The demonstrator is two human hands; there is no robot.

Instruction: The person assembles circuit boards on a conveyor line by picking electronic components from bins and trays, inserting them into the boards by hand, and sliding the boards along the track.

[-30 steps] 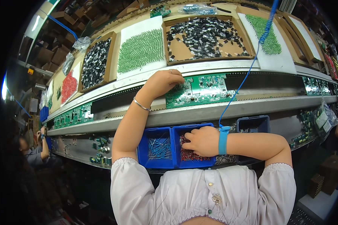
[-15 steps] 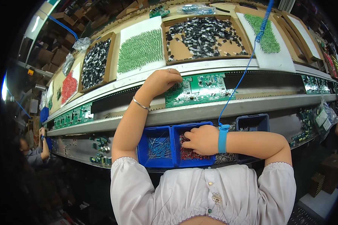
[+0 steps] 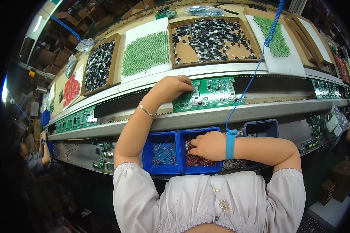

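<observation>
My left hand point(image 3: 174, 87) rests on the left end of a green circuit board point(image 3: 212, 93) lying on the conveyor belt, fingers curled down onto it; whether it holds a part is hidden. A thin metal bangle sits on that wrist. My right hand point(image 3: 208, 145) reaches into a blue bin point(image 3: 201, 167) of small red components, fingers bent among them. A blue strap point(image 3: 230, 143) with a coiled blue cord point(image 3: 256, 70) circles my right wrist. Beside it stands another blue bin point(image 3: 160, 155) holding blue-leaded parts.
Trays of green parts point(image 3: 146, 48), black parts point(image 3: 212, 37) and red parts point(image 3: 70, 90) line the sloped shelf behind the belt. More green boards point(image 3: 72, 120) lie along the belt. A dark blue bin point(image 3: 261, 128) stands right. Another person point(image 3: 37, 155) works at far left.
My left hand has shifted slightly on the board's left end. My right hand stays in the bin of red components.
</observation>
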